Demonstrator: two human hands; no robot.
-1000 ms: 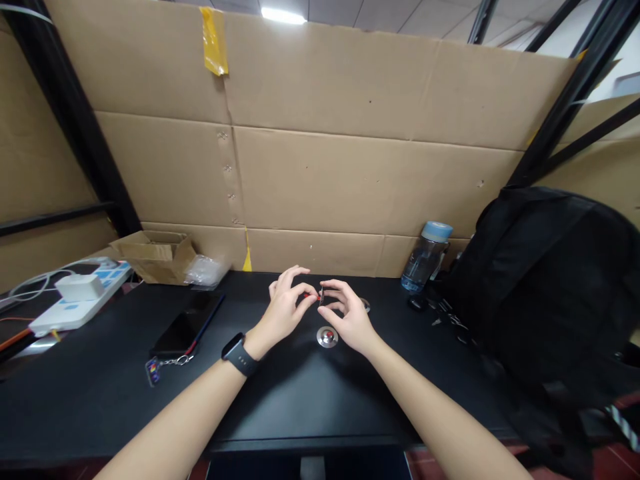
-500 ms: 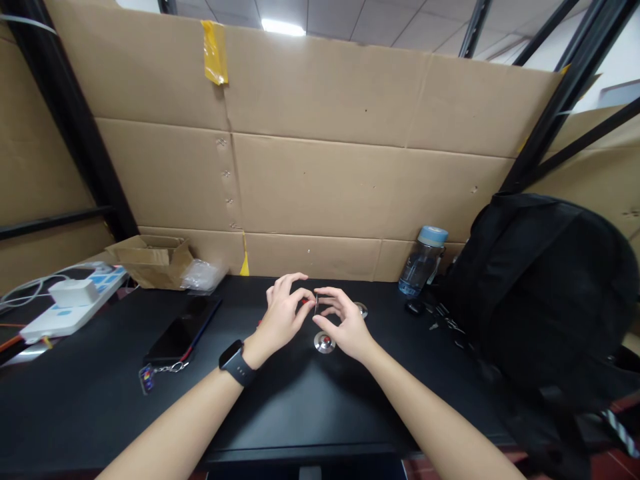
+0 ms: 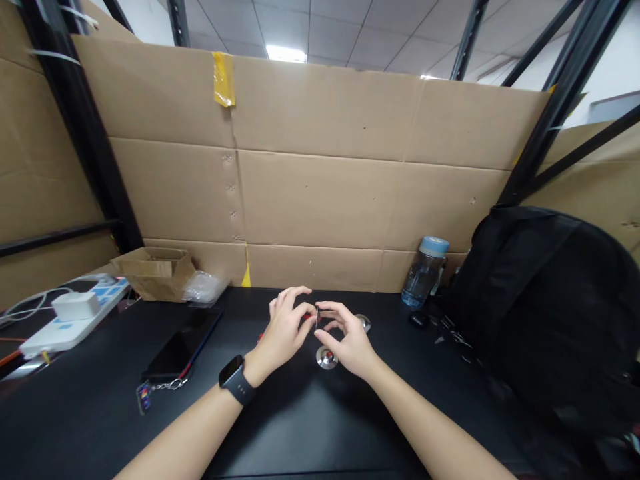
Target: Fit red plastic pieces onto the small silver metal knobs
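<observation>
We see a small thin dark metal piece (image 3: 317, 316) pinched upright between the fingertips of both hands, held just above the black tabletop (image 3: 310, 427). Our left hand (image 3: 284, 327), with a black smartwatch (image 3: 234, 380) on its wrist, closes thumb and forefinger on the piece's left side, and something small and red (image 3: 306, 318) shows between those fingers; what it is we cannot tell. Our right hand (image 3: 347, 337) meets it from the right, thumb and forefinger narrowed onto the same piece, the other fingers curled loosely.

Just below the piece, on the tabletop, lies a round shiny metal disc with a red centre (image 3: 327, 357), partly under our right hand. A second round metal disc (image 3: 364, 323) lies just right of the piece, behind the right hand's fingers.

Left of the piece lies a black smartphone (image 3: 183, 345) with a small colourful keychain (image 3: 145, 395) near its closer end. Farther left sit an open brown cardboard box (image 3: 155, 272), a crumpled clear plastic bag (image 3: 204, 288) and a white power strip with a white charger (image 3: 70, 313).

Right of the piece stands a clear plastic water bottle with a blue lid (image 3: 425, 272), and beyond it a large black backpack (image 3: 545, 313). Behind the piece rises a brown cardboard wall (image 3: 350, 193) with a strip of yellow tape (image 3: 223, 79) near its top.
</observation>
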